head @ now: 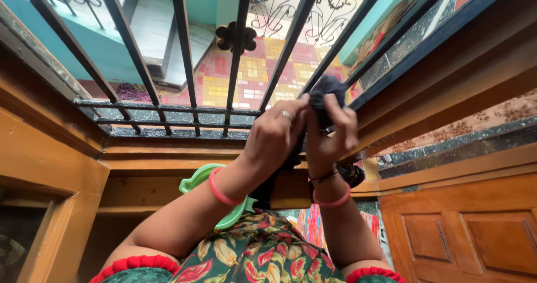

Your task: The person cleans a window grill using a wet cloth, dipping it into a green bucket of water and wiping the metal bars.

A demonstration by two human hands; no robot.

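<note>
In the head view, at centre frame, the left hand point(275, 134) and right hand point(330, 132) are both clenching a dark blue soft cloth point(324, 91), bunching it against a black iron window bar point(291, 53). It looks light and limp, best pinched by its gathered folds. No packages, labels or signs are showing. A green plastic dustpan point(202, 178) is lying lower centre.

Cloth point(327, 92) between both hands, before window bars point(184, 53), above sill point(168, 132)

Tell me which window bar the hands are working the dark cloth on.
The rightmost slanted bar. Both the left hand and right hand press the dark cloth against its lower end; the other bars stand untouched to the left.
</note>
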